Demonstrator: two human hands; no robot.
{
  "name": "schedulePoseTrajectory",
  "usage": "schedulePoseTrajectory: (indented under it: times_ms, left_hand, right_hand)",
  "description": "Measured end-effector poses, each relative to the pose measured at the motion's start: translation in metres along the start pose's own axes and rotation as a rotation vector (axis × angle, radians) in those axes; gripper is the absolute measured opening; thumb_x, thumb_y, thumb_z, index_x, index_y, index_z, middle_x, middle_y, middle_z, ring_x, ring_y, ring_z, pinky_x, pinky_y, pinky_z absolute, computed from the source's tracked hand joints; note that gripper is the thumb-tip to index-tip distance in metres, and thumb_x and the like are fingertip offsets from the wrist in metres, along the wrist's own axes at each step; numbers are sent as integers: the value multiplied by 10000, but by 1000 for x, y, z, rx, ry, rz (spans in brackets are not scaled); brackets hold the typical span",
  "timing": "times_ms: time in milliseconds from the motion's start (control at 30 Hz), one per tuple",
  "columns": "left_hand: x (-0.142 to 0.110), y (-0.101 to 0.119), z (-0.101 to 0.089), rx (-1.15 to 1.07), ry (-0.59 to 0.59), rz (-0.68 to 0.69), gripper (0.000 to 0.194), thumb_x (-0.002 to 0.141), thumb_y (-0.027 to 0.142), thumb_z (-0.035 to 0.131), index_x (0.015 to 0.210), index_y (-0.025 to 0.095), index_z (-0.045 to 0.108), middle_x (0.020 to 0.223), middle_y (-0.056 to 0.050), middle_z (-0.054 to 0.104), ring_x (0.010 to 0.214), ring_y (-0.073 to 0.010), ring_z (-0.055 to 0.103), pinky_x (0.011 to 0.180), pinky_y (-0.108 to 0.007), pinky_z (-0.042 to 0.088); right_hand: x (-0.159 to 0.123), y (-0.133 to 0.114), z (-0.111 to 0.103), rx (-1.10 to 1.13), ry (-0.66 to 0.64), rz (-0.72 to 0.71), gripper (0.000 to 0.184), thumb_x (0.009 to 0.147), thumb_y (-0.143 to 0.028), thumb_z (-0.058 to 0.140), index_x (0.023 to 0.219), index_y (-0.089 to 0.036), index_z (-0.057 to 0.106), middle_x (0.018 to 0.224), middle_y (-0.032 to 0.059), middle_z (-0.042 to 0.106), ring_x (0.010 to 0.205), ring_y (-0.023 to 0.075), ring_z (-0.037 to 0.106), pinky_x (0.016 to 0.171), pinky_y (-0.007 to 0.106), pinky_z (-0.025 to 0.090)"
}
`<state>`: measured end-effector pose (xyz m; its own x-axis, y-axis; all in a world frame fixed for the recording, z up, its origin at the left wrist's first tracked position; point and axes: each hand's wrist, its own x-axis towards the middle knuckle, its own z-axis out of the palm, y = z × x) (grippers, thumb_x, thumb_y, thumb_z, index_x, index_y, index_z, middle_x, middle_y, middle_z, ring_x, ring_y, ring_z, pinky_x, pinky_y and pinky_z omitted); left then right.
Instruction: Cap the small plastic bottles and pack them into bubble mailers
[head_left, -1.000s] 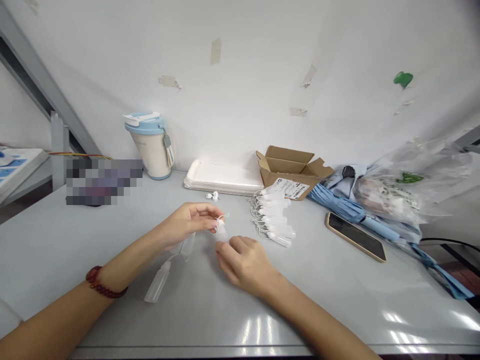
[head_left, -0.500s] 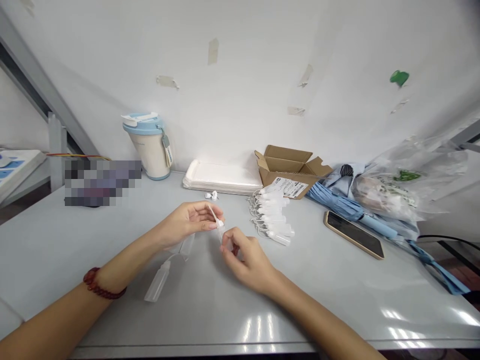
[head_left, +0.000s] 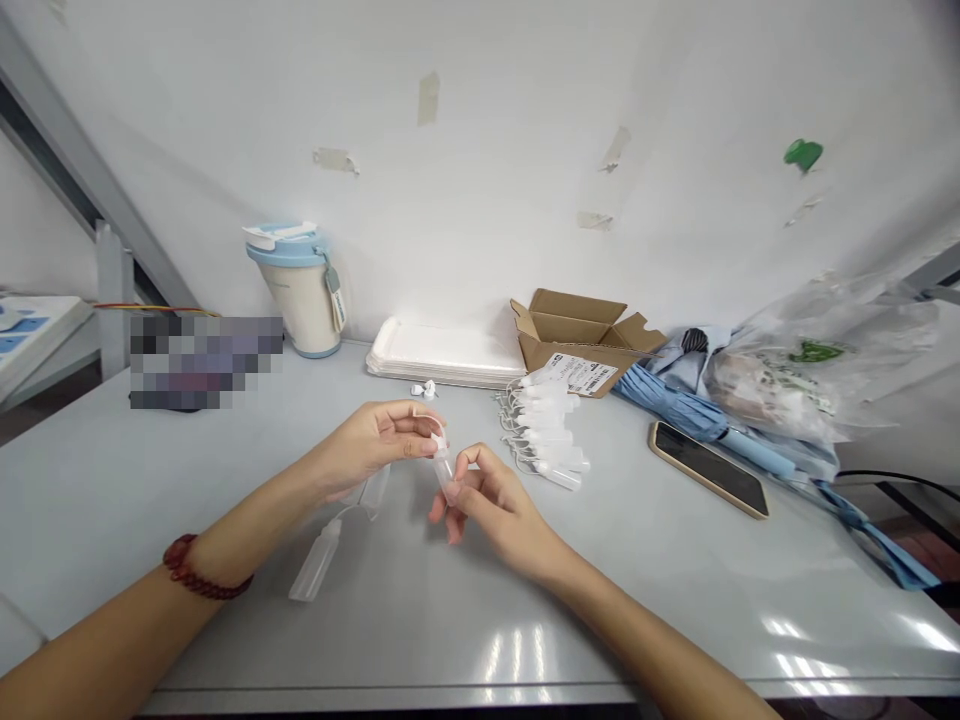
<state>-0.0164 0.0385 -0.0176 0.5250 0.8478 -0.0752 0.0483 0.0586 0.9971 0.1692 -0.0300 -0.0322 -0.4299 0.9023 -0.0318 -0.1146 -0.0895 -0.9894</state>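
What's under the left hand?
Part of what looks like a clear bottle shows from beneath the left hand, by the table. The hand covers its far end, and anything else directly underneath can't be seen.

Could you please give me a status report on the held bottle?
Left grip at top of bottle; right grip on its body; bottle tilted; nothing visibly in the way.

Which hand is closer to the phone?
The right hand. It is to the left of the phone, holding the lower end of a small bottle. The left hand is farther left, at the top of that bottle.
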Motion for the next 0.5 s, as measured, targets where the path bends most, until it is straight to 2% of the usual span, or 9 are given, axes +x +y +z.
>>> schedulePoseTrajectory:
  times_ms: [133,267,367,500]
  left_hand:
    - [-1,3,-1,-48,-30,-4,260,695,267,741,931,198,657,947,-58,687,923,-203,631,876,-355,474]
    - [-2,4,1,-80,-70,1,236,737,278,700,956,196,666,998,-70,691,960,-209,629,906,-360,464]
    - [-2,4,4,-23,-52,7,193,777,349,657,877,186,686,954,-63,691,913,-204,632,887,-367,477]
    - [-3,4,7,48,20,-19,200,739,377,691,748,178,681,839,-42,686,816,-187,627,827,-360,503]
  right_hand:
    - [2,-4,-3,101,-6,49,220,843,-349,538,825,-227,356,670,-44,637,466,81,520,577,264,417]
    - [2,-6,-5,102,-7,46,213,842,-334,536,821,-225,354,667,-46,637,461,74,503,589,263,404]
    - [2,-6,-4,74,-10,37,227,851,-355,534,818,-223,353,667,-46,622,472,76,498,577,255,393]
    - [1,-5,-4,63,-29,30,206,866,-347,516,830,-222,356,662,-50,608,476,73,493,580,248,387]
